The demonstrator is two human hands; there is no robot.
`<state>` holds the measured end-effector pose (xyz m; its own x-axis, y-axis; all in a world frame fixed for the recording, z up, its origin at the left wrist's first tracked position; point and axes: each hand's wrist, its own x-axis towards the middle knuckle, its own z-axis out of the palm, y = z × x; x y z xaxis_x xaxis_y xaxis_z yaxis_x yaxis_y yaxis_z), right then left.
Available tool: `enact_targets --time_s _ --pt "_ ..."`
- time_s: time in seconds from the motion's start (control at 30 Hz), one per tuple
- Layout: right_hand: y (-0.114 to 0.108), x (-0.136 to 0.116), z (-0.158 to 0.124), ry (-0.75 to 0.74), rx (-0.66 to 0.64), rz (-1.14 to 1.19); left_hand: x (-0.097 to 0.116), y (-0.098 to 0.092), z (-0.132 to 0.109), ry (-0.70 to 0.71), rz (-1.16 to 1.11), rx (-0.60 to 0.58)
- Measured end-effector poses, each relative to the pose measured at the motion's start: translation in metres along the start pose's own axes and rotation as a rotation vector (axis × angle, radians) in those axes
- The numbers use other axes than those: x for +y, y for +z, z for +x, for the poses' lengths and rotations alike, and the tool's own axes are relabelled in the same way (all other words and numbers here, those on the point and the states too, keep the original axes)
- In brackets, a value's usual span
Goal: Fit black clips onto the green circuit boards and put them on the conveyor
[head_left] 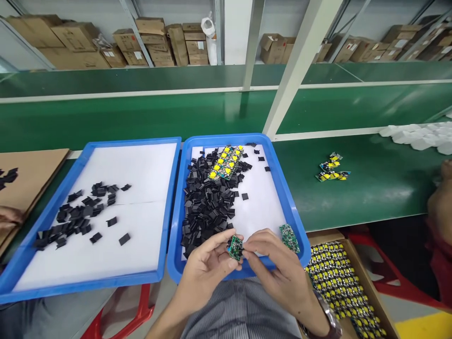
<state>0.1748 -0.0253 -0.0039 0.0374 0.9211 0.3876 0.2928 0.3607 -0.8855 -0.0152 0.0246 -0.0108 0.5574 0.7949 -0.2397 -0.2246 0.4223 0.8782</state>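
We count two blue trays (226,139), one held circuit board (235,248), one carton (372,294) of yellow-topped boards (335,273), and black pieces (208,202) beyond counting

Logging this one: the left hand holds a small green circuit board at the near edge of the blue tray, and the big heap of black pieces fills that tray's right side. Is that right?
Not quite: the head view shows the heap of black pieces along the left side of the blue tray. The left hand does hold the small green circuit board at its near edge.
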Motion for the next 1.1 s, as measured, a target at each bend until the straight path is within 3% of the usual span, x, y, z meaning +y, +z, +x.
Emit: enact_targets --time_s 0.23,0.5,0.93,1.1 --pt "-0.002 0.000 -0.001 -0.040 -0.097 -0.111 -0.002 -0.003 0.000 0.021 0.113 0.046" --pt "-0.003 -0.001 -0.002 0.102 -0.076 -0.085 -0.003 -0.001 0.003 0.051 0.077 0.057" --pt "-0.006 0.007 0.000 -0.059 -0.186 -0.124 -0.006 -0.002 0.002 0.025 0.190 0.055" --pt "-0.004 0.013 0.001 0.026 -0.128 -0.061 -0.007 0.001 0.003 0.077 0.294 0.064"
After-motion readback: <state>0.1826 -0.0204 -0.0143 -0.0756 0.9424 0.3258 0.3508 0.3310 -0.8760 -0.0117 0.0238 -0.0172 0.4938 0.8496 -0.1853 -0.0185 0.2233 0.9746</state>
